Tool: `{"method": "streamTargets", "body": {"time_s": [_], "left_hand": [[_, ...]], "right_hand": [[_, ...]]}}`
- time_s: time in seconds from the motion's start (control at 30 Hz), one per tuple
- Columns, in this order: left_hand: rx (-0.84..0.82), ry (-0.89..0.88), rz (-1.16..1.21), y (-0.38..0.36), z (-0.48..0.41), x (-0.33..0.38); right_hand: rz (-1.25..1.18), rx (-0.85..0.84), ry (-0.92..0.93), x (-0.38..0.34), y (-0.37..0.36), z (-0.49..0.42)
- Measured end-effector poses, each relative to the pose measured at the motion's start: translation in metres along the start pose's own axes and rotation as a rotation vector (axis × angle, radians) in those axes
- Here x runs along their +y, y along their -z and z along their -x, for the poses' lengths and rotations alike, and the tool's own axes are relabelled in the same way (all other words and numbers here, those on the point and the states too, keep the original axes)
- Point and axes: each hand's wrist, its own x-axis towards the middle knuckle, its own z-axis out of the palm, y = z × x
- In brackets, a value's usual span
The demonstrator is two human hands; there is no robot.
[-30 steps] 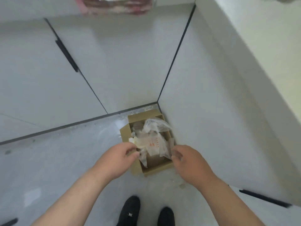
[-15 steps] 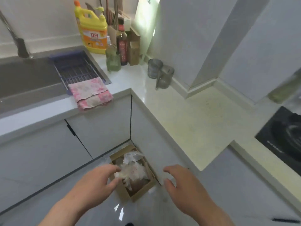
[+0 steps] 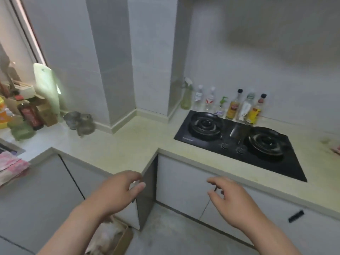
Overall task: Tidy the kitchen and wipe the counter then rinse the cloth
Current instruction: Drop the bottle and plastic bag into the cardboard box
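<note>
A pale L-shaped counter (image 3: 127, 144) runs from the left edge to the right, with a black two-burner hob (image 3: 237, 142) set in it. A pink patterned cloth (image 3: 11, 166) hangs over the counter edge at far left. My left hand (image 3: 117, 192) and my right hand (image 3: 233, 197) hover below the counter's front edge, fingers loosely curled, each holding nothing. On the floor under my left forearm stands a cardboard box (image 3: 117, 240) filled with crumpled plastic wrappers.
Several bottles (image 3: 233, 107) line the wall behind the hob. Two glass cups (image 3: 79, 122), a dark sauce bottle (image 3: 29, 115) and a green jar (image 3: 21, 129) stand at the left corner. White cabinet doors with black handles (image 3: 296, 216) sit below.
My hands let go of the plastic wrappers in the box and rose to counter height. The view swung up from the floor to the counter and hob.
</note>
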Motion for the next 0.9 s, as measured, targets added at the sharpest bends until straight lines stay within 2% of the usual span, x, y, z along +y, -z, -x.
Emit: {"method": "streamTargets", "body": {"time_s": [0.37,0.63,0.9], "left_hand": [[0.003,-0.450,0.118,-0.045,-0.013,0.279],[-0.076,-0.666,0.109,-0.087,-0.033,0.412],[-0.152,-0.760,0.182,-0.138,-0.114,0.505]], "right_hand": [[-0.157,0.400,-0.340,0.167,0.125,0.163],[-0.175,0.600,-0.554,0.256,0.179,0.247],[-0.132,0.574,-0.676,0.348,0.217,0.232]]}}
